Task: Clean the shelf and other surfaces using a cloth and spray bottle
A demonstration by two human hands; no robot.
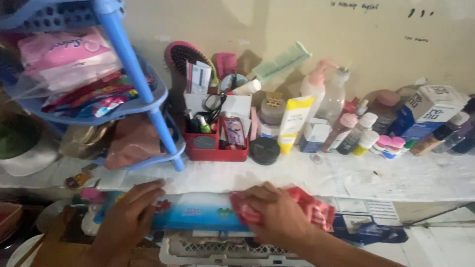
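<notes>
My left hand (129,215) presses down on the left end of a long blue and white packet (198,211) that lies along the front of a white shelf (297,180). My right hand (277,213) is closed on a crumpled red cloth (316,210) and holds it against the packet's right end. Both hands sit just below the shelf's front edge, above a white slotted basket (217,247).
A red organiser box (215,143) with small items stands mid-shelf, brushes and a green comb (282,62) behind it. Bottles, tubes and jars crowd the right side. A blue plastic rack (128,64) with pink packets stands at the left. A dark round lid (264,150) lies nearby.
</notes>
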